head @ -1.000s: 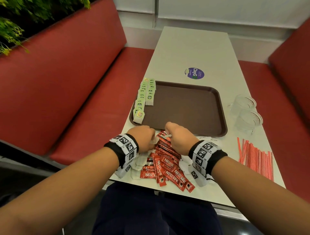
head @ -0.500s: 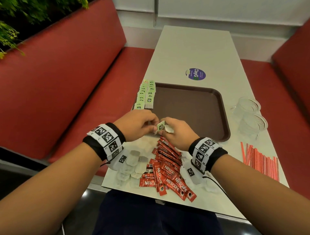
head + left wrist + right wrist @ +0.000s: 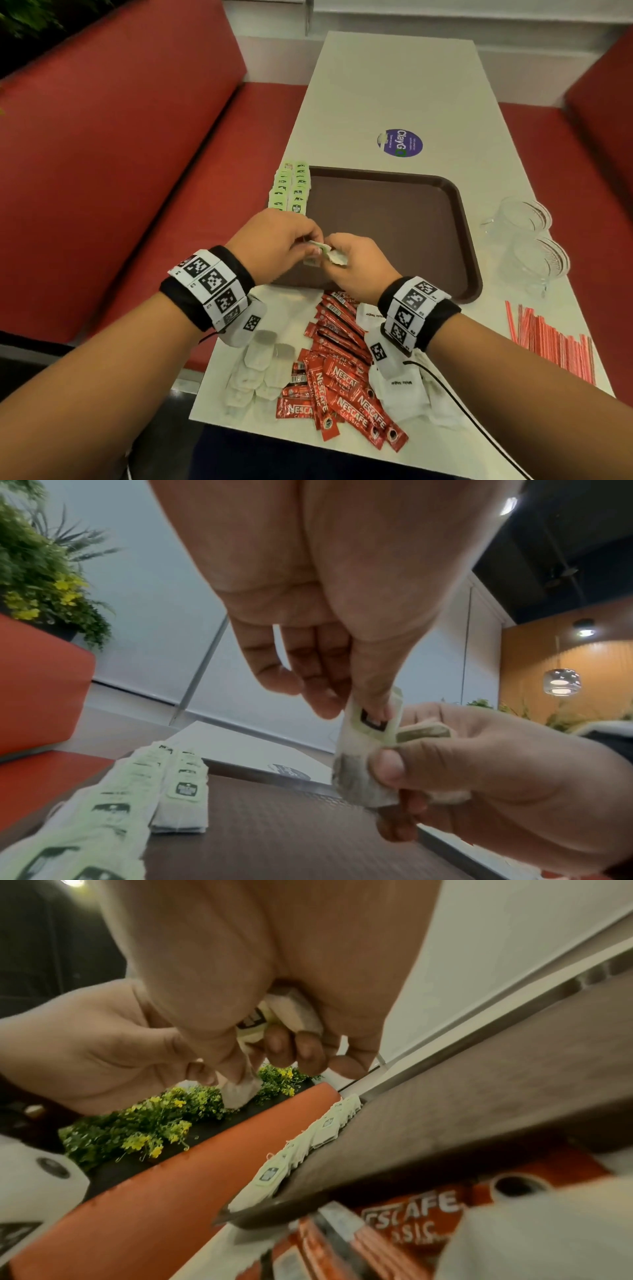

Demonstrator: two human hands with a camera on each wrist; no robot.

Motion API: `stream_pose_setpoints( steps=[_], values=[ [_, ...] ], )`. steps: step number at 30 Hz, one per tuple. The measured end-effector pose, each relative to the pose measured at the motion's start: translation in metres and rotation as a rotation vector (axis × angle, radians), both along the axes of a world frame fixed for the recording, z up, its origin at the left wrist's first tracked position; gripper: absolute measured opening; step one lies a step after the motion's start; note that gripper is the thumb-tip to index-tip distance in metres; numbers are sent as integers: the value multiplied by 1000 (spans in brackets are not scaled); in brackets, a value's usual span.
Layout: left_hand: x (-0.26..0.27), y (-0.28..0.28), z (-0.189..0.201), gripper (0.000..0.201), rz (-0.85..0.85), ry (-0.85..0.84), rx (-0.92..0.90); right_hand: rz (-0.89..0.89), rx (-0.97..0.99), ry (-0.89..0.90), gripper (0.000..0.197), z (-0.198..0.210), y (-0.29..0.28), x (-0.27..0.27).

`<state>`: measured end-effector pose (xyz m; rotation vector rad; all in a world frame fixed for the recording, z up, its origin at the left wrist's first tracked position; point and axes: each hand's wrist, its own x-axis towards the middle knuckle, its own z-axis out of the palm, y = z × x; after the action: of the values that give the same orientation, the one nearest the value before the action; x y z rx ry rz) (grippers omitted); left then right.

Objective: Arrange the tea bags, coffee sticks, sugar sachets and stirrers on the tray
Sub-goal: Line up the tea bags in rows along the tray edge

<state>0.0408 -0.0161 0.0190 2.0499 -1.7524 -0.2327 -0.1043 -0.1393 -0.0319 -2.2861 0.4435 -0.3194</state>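
Both hands meet above the near left corner of the brown tray (image 3: 394,219). My left hand (image 3: 310,245) pinches the green tag end of a tea bag (image 3: 359,750), and my right hand (image 3: 337,255) grips the pouch of that tea bag (image 3: 312,261) along with another small bag. Two rows of green-tagged tea bags (image 3: 291,188) lie along the tray's left edge. Loose tea bags (image 3: 263,363), red coffee sticks (image 3: 342,377) and white sugar sachets (image 3: 404,394) are piled on the table in front of the tray. Red striped stirrers (image 3: 555,342) lie at the right.
Two clear plastic cups (image 3: 527,240) stand to the right of the tray. A round purple sticker (image 3: 399,143) marks the white table (image 3: 394,85) behind it. Red bench seats (image 3: 137,171) flank the table, and a black cable (image 3: 462,404) trails from my right wrist.
Both hands have lifted from the pile in front of the tray and moved forward over its near left corner, carrying tea bags. The left hand now pinches the tag.
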Motion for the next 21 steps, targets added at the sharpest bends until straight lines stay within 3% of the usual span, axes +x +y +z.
stream_pose_setpoints(
  steps=[3,6,12,21],
  values=[
    [18,-12,-2,9,49,25,-10,-44,72,24,1,-1,-12,4],
    [42,-28,-3,13,144,-22,57,-114,112,65,17,-2,-26,3],
    [84,-60,-22,18,193,-84,489,-149,215,110,13,3,-46,5],
    [106,-97,-47,14,359,-167,527,-138,157,118,16,-7,-46,7]
  ],
)
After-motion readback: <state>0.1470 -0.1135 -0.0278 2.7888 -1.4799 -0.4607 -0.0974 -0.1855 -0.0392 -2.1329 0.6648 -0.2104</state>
